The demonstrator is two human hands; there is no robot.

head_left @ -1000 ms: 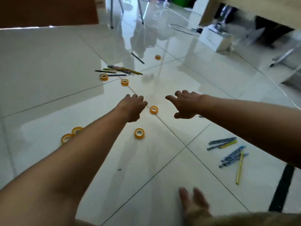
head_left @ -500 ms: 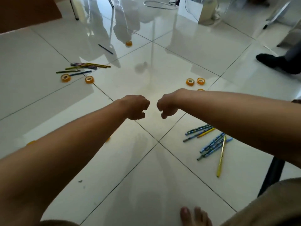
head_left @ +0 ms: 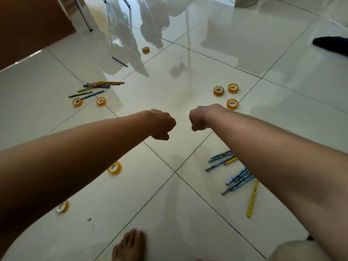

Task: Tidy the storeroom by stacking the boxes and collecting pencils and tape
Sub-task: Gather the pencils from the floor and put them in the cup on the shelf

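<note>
both arms stretched forward over the tiled floor (head_left: 169,87), nothing in either. left hand (head_left: 162,125) curled into a fist, right hand (head_left: 199,118) likewise — fingers tucked under, empty, the two fists close together but apart.

task items scattered all round. nearest pencils: the blue-and-yellow pencil cluster (head_left: 232,172) lies low and to the right, partly under the right forearm, long axes mostly running from near-left up to far-right; one yellow pencil (head_left: 252,198) beside it lies nearly along the line of sight. right hand is plainly the nearer one. far pencil pile (head_left: 98,86) sits ahead-left, well apart from both fists, axes roughly crosswise.

tape: three tape rolls (head_left: 232,103) just beyond the right wrist, the closest of them at its edge; pair of tape rolls (head_left: 89,101) ahead-left; one tape roll (head_left: 114,168) below the left forearm.

judgement — right hand takes the right-side tape or pencils first, by drawing back and down; no boxes in view.
</note>
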